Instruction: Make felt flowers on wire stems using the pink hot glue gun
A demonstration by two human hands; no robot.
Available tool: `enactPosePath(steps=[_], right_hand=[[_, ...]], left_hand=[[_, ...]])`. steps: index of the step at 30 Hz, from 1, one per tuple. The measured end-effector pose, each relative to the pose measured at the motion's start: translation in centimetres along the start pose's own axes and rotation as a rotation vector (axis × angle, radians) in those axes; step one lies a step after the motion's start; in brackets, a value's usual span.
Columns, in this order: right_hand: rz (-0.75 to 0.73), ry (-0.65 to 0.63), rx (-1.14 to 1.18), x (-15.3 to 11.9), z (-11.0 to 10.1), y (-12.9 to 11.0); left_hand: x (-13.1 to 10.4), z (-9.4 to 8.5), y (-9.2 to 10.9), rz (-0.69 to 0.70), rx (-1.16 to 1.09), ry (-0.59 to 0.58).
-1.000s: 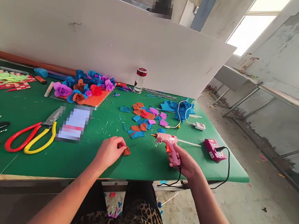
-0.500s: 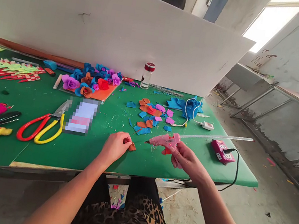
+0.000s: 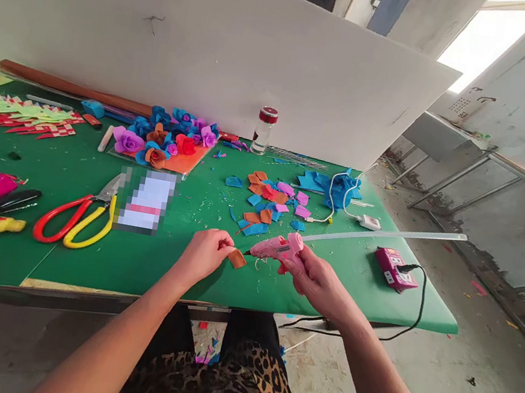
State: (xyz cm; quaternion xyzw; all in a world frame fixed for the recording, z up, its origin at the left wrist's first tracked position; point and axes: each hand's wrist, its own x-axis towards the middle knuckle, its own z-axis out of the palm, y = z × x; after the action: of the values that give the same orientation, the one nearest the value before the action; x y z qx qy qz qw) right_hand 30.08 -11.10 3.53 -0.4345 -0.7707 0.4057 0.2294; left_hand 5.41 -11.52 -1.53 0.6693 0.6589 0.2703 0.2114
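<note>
My left hand point(image 3: 206, 253) pinches a small brown crepe-paper petal point(image 3: 237, 259) just above the green table point(image 3: 141, 277). Wrapped round the handle of a pink hot glue gun point(image 3: 278, 248), my right hand point(image 3: 317, 275) holds it with the nozzle pointing left. The nozzle tip is at the petal's right edge; whether they touch I cannot tell. A long clear glue stick point(image 3: 387, 239) sticks out of the gun's back. Beyond the hands lie loose brown, blue, pink and red petals point(image 3: 257, 226). Finished paper flowers point(image 3: 158, 137) are heaped farther back on the left.
Red-and-yellow-handled scissors point(image 3: 78, 218) lie at left beside a blurred-out phone-like rectangle point(image 3: 147, 202). A red-capped jar point(image 3: 264, 130) stands by the white board point(image 3: 267, 55). Blue crepe paper point(image 3: 339, 190) and a white cable lie right; a magenta power box point(image 3: 394, 269) sits near the right edge.
The glue gun has moved left, bringing its nozzle up to the brown petal. More of the petal now shows beyond my left fingers, and the view has shifted slightly.
</note>
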Motion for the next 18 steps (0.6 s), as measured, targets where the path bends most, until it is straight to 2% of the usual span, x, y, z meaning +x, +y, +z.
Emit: enactPosePath(steps=[9, 18], right_hand=[[-0.007, -0.02, -0.061, 0.07, 0.62, 0.37], [-0.025, -0.043, -0.254, -0.13, 0.71, -0.51]], left_hand=[[-0.18, 0.26, -0.43, 0.028, 0.032, 0.012], [-0.09, 0.44, -0.18, 0.023, 0.048, 0.009]])
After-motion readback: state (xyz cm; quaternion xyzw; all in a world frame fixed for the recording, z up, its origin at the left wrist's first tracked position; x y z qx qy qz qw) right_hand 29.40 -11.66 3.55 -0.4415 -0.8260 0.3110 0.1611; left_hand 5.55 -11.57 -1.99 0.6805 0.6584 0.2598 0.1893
